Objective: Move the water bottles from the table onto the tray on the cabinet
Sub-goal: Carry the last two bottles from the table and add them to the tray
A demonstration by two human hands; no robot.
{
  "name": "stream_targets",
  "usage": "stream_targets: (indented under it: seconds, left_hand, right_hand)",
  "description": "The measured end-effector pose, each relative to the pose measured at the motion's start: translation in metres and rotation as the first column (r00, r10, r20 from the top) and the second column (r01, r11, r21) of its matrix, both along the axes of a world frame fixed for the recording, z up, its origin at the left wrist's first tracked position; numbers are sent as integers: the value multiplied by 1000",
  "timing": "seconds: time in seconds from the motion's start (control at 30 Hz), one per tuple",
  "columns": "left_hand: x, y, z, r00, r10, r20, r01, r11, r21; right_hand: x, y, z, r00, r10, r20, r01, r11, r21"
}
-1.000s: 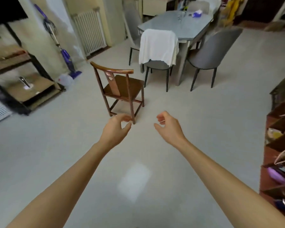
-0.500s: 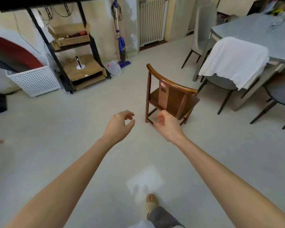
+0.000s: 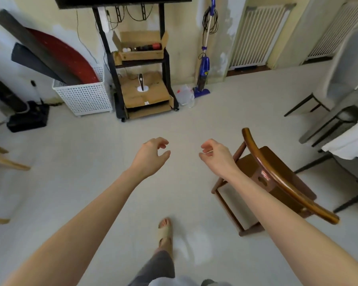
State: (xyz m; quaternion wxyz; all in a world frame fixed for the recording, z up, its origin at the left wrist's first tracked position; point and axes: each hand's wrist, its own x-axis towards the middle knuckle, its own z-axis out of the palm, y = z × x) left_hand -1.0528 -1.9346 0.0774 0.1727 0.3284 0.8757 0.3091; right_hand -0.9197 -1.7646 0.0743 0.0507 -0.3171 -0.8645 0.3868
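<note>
- Floor (image 3: 91, 182) first, pale and glossy, fills most of the shot, with a bright patch of glare down by the person's foot.
- Black metal shelving unit (image 3: 139, 65) stands against the far wall, cardboard box (image 3: 141, 45) on its middle shelf with some small jars in it, more flattened cardboard on the lower shelves.
- Wooden chair (image 3: 277, 182) is just to the right of the right forearm, curved dark back rail pointing toward the camera.
- White perforated basket (image 3: 85, 96) sits left of the shelves, with dark and red rolled mats sticking out of it.
- Grey chair (image 3: 339, 79) and the corner of a desk (image 3: 339, 112) peek in at the right edge, with a white cloth (image 3: 349, 143) draped below them.
- Blue stick vacuum (image 3: 204, 69) leans on the wall right of the shelves, radiator (image 3: 256, 36) beside it.
- Left hand (image 3: 151, 156) is stretched out over the floor, fingers (image 3: 160, 142) loosely curled, holding nothing.
- Right hand (image 3: 216, 154) is the same deal, well apart from the left, fingers loosely bent and holding nothing.
- Foot in a tan slide sandal (image 3: 165, 234) is stepping between the arms.
- Water bottles and the tray: can't see either one anywhere in this view.
</note>
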Motion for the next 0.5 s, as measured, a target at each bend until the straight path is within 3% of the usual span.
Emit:
stream_targets:
  seconds: [0.2,0.5]
  left_hand:
    - [-141,123,26,990,-136,-26,133,988,-77]
    - [-268,355,22,905,-420,-62,406,899,-166]
  right_hand:
    - [-123,112,12,993,-116,-6,116,993,-24]
    - [-224,311,-3,951,-310,18,310,950,-22]
